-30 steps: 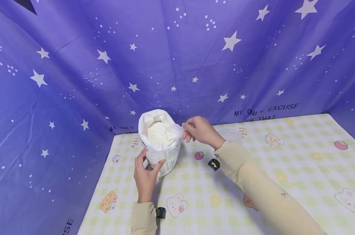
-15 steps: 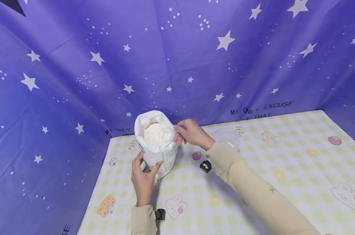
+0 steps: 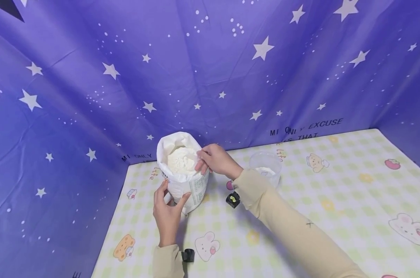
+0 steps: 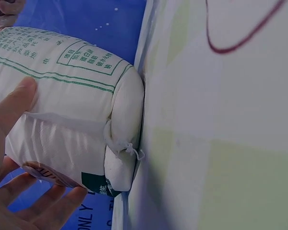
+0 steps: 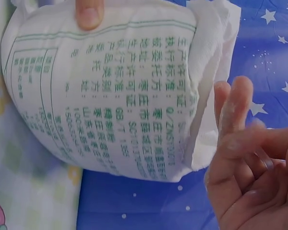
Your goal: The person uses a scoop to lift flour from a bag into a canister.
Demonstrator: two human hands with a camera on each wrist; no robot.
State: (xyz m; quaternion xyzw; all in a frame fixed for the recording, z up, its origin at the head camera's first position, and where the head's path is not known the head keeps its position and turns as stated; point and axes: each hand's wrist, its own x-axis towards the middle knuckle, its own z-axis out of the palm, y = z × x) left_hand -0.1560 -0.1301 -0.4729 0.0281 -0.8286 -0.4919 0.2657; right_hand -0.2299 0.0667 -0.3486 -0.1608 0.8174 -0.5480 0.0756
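An open white flour bag (image 3: 196, 189) with green print stands upright at the table's back left, its top rolled down around pale flour (image 3: 182, 160). My left hand (image 3: 167, 214) holds the bag's near left side low down, thumb on the front and fingers round the side. My right hand (image 3: 216, 158) is at the right of the bag's mouth. Its thumb and fingertips pinch at the rim (image 5: 204, 151), partly hiding it in the head view. In the right wrist view, white dust shows on the fingers (image 5: 226, 115).
To the right of the bag, behind the right sleeve, stands a clear plastic tub (image 3: 277, 175) with something white inside. A checked cloth (image 3: 286, 212) with cartoon prints covers the table. A purple star-patterned curtain (image 3: 230, 58) closes off the back and left.
The right hand has moved left, from just outside the rim to over its right edge. The left hand keeps its hold on the bag. The view has shifted slightly, showing more of the tub.
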